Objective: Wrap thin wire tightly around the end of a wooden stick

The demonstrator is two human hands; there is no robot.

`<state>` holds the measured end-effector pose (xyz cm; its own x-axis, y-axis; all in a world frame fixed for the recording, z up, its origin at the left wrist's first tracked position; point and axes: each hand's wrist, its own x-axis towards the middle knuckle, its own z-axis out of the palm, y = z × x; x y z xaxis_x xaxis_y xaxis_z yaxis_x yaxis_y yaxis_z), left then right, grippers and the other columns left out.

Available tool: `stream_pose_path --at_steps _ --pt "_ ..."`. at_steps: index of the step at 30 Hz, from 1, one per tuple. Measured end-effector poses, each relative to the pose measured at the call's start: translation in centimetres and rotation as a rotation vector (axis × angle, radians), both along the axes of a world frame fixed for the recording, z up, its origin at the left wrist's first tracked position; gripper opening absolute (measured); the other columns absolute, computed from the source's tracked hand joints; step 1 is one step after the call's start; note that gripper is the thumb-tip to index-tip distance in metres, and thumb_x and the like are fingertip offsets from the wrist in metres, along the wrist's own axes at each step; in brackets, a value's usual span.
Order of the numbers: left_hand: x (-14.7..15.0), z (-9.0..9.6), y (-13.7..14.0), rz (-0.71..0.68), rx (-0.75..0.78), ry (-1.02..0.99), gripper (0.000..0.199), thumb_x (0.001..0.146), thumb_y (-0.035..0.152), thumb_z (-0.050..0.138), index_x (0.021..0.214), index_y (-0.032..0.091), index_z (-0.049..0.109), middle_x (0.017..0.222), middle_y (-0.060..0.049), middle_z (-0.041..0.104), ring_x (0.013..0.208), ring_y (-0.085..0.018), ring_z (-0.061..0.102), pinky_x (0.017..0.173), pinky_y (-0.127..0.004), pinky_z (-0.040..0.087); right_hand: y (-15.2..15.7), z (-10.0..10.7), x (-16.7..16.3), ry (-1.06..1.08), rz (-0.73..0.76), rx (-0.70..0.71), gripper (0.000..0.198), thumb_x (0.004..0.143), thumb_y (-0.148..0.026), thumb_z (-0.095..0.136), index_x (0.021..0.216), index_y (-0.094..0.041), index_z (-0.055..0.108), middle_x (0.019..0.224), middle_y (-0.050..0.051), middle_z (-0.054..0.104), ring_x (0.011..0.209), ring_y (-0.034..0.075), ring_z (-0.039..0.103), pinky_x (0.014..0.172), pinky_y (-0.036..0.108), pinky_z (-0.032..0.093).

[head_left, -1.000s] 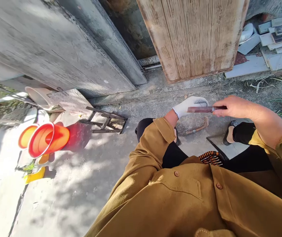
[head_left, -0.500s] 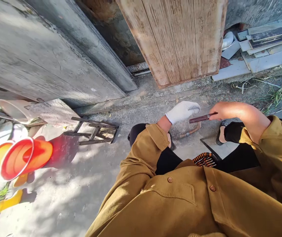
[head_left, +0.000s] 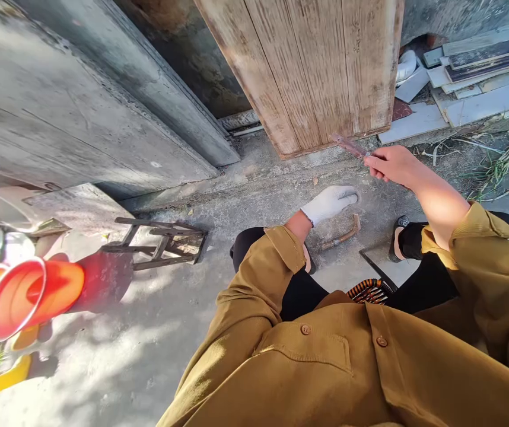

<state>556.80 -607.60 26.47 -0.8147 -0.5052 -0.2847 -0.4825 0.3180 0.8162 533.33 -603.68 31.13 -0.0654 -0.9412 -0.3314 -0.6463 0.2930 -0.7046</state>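
Note:
My left hand (head_left: 329, 203), in a white knit glove, hovers over the concrete between my feet. Its fingers are bent together, and what they pinch, if anything, is hidden. Bare, my right hand (head_left: 388, 163) grips a dark reddish-brown stick (head_left: 349, 145) with wire wound round it close to the fingers. The stick points up and left, its far end blurred near the plank door's foot. Below my gloved hand, an L-shaped brown piece (head_left: 343, 233) with a wire binding lies on the ground. A dark angled strip (head_left: 377, 268) and an orange-and-black woven thing (head_left: 367, 290) show between my legs.
A plank door (head_left: 321, 71) rises ahead, with stacked boards and tiles (head_left: 481, 74) to its right. Left of me lies a small wooden stool frame (head_left: 161, 240). Further left are a red bucket (head_left: 18, 299) and yellow boots (head_left: 8, 376). Dry grass (head_left: 499, 163) lies right.
My right hand has lifted the stick up and away from my gloved hand, towards the door. The L-shaped piece on the ground now shows fully. My left hand has barely moved.

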Motion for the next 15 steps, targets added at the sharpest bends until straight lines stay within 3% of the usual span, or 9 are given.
stream_pose_path --at_steps 4,7,11,15 --pt "-0.3 -0.2 -1.2 -0.051 -0.009 0.014 0.037 0.107 0.033 0.054 0.117 0.01 0.081 0.11 -0.005 0.081 0.096 -0.014 0.067 0.105 -0.027 0.053 -2.3 -1.4 -0.5 0.369 0.108 0.014 0.039 0.107 -0.051 0.058 0.087 -0.02 0.071 0.078 0.009 0.071 0.079 0.022 0.065 0.073 0.033 0.042" --pt "-0.5 -0.5 -2.7 -0.066 -0.064 0.013 0.036 0.106 0.033 0.055 0.12 0.012 0.081 0.114 -0.005 0.081 0.103 -0.017 0.069 0.108 -0.029 0.053 -3.0 -2.4 -1.1 0.47 0.282 0.171 0.036 0.106 -0.045 0.057 0.083 -0.021 0.069 0.071 0.008 0.067 0.073 0.021 0.06 0.072 0.035 0.037" --pt "-0.7 -0.8 -4.9 -0.052 -0.136 -0.006 0.035 0.103 0.025 0.054 0.122 0.013 0.081 0.118 -0.005 0.083 0.111 -0.019 0.072 0.11 -0.031 0.054 -2.8 -2.3 -1.6 0.29 0.56 0.464 0.04 0.104 -0.043 0.063 0.072 -0.02 0.067 0.072 0.008 0.069 0.066 0.019 0.06 0.072 0.036 0.04" --pt "-1.1 -1.7 -6.6 -0.048 -0.091 0.052 0.034 0.103 0.026 0.055 0.122 0.013 0.08 0.125 -0.006 0.083 0.118 -0.019 0.072 0.115 -0.031 0.053 -2.9 -1.2 -1.9 0.05 0.729 0.487 0.042 0.097 -0.059 0.069 0.079 -0.022 0.07 0.077 0.007 0.07 0.067 0.018 0.06 0.068 0.036 0.043"
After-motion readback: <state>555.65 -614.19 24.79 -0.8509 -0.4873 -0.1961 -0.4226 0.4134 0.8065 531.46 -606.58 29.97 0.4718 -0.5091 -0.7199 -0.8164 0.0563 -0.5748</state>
